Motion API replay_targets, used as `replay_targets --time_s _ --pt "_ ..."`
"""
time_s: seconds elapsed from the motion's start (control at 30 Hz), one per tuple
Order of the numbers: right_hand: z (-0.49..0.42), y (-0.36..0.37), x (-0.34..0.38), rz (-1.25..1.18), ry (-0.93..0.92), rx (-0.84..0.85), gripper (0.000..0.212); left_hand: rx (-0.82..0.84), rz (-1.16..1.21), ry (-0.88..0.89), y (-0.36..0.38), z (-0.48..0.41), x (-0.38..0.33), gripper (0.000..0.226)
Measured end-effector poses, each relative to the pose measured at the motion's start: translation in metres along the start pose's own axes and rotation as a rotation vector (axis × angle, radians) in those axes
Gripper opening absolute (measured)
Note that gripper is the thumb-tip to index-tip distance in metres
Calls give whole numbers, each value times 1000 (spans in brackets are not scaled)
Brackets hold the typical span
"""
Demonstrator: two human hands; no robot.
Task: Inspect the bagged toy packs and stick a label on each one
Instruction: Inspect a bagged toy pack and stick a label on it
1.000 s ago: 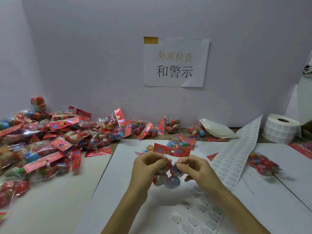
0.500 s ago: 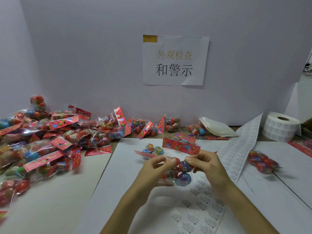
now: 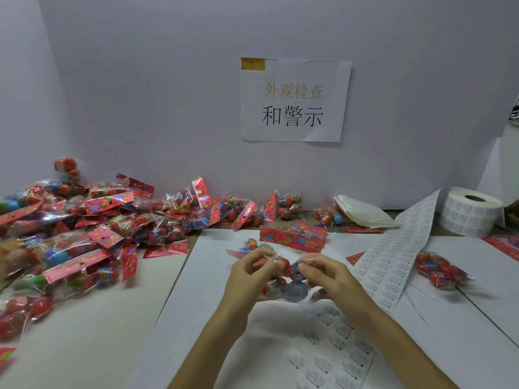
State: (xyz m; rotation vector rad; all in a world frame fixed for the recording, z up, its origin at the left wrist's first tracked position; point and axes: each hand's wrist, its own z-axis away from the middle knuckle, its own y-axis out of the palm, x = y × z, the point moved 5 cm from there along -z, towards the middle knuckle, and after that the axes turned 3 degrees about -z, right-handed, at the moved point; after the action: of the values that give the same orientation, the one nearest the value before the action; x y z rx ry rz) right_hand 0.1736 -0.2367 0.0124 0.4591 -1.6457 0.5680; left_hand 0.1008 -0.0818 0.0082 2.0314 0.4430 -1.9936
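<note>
Far left of the held toy pack point(image 3: 286, 279): a big pile of bagged toy packs point(image 3: 84, 234), clear film, red and blue balls inside, red header cards with flower print. No readable text on the cards. More packs point(image 3: 241, 211) run along the wall behind and left of the held pack.

Left hand point(image 3: 250, 279) is on the held pack's left side, thumb and forefinger pinching the clear film at its top, other fingers curled. The held pack sits between both hands, lifted just over the white paper sheet point(image 3: 196, 304). It is blurred; a red, a blue and a pale ball show through. A red flowered header card point(image 3: 292, 240) is just behind it; cannot tell if it belongs to this pack.

High above the held pack is a wall sign point(image 3: 295, 102): "外观检查" in gold, "和警示" in black, with tan tape at its top left corner.

Right hand point(image 3: 328, 279) is on the pack's right side, fingers curled, fingertips and thumb pinching the bag.

Below and right of the pack lies a label sheet point(image 3: 334, 352) with small black print, too small to read. Right of the pack a long label strip point(image 3: 393, 254) runs back toward the wall. Behind and right is a stack of white paper point(image 3: 365, 211). Further right one loose toy pack point(image 3: 438, 272) lies on the table. Far right, behind it, stands a label roll point(image 3: 471, 211).
</note>
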Motion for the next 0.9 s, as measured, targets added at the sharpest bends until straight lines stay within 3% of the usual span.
replay_targets --time_s 0.1,0.23,0.4,0.5,0.6,0.77,0.9 --pt "1 3 0 0 -13 -1 36 -28 -45 14 -2 -2 0 21" --pt "-1 1 -1 39 -59 -34 16 -31 -66 33 -1 -2 0 32" --pt "-3 -2 2 9 -62 -44 29 -7 -95 24 0 -1 -1 33" --pt "-4 -7 2 -1 -69 -45 25 14 -87 16 3 0 -2 23" --pt "-5 -12 0 -17 -61 -75 5 34 -74 -31 7 3 1 11" --pt "-6 -20 0 -76 -44 -169 38 81 43 -125 8 5 4 38" --pt "-6 -14 -2 -92 6 -81 46 21 152 -114 4 5 3 50"
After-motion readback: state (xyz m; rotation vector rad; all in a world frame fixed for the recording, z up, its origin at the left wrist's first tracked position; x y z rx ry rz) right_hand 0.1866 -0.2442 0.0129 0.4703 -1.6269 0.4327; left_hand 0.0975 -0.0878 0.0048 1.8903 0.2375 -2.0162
